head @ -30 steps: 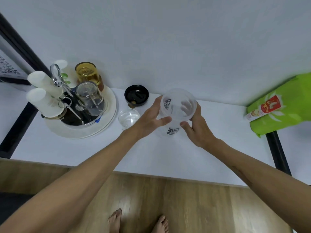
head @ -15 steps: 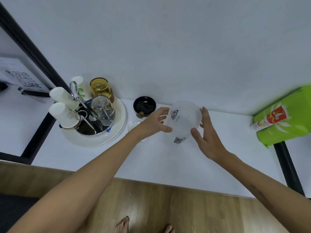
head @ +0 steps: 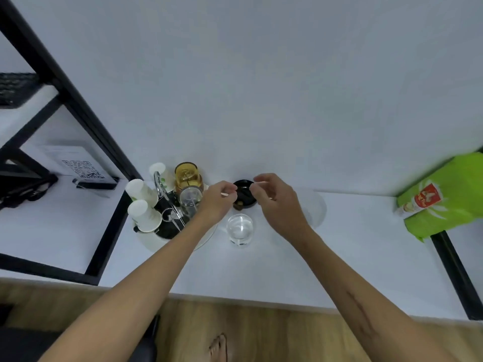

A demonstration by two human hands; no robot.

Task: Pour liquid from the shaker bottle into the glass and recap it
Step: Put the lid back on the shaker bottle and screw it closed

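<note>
The black cap (head: 244, 195) lies open side up on the white table (head: 261, 270), close to the wall. My left hand (head: 218, 201) has its curled fingertips on the cap's left rim. My right hand (head: 275, 202) pinches the right rim with thumb and fingers. The translucent shaker bottle (head: 315, 207) stands uncapped just right of my right hand, which partly hides it. No hand touches the bottle. A small clear glass (head: 240, 229) holding clear liquid stands in front of the cap, between my wrists.
At the left a round white tray (head: 206, 237) holds paper cups (head: 142, 215), an amber glass (head: 187, 175), a clear glass and metal tongs. A green snack bag (head: 444, 197) lies at the right. A black shelf frame (head: 104, 231) borders the left side.
My left hand has set the shaker bottle down at the right and let go. Both hands have moved back to the black cap. The camera has tilted up.
</note>
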